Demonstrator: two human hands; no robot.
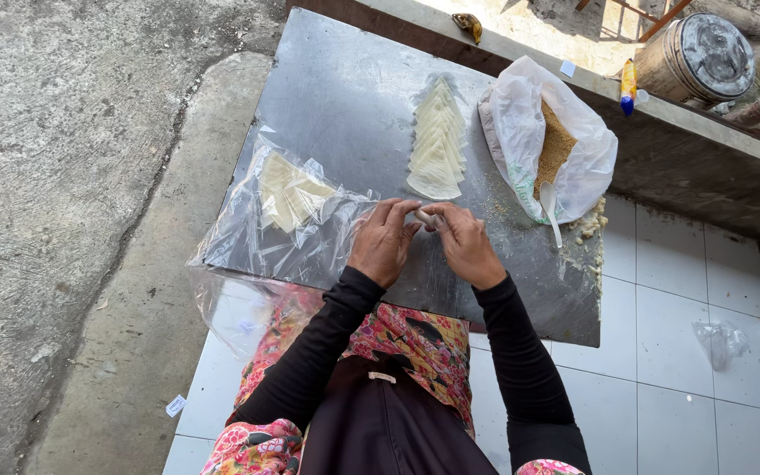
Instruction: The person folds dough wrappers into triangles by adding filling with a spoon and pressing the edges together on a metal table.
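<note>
Centrally, just below the middle of the frame, a small pale roll [424, 215] is pinched between the left hand [383, 242] and the right hand [466, 244] — fingertips of both are closed on it, touching across its ends, over the metal sheet [345, 97]. The roll is judged light, soft and easily torn or squashed; it is best held by the fingertips at its two ends, with light pressure only.

One fanned stack of thin pale wrappers [438, 141] is laid above the hands, toward the upper middle; the sheets look limp and fragile, and their number cannot be counted. One clear bag [288, 207] with more pale wrappers is seen at the left, just beside the left hand. One white bag [551, 145] holding brown crumbs is set at the right, with one white spoon [551, 209] at its lower edge — loose crumbs are scattered near it. One round metal lid [714, 48] is seen at the upper right. Two hands are counted, and one roll.
</note>
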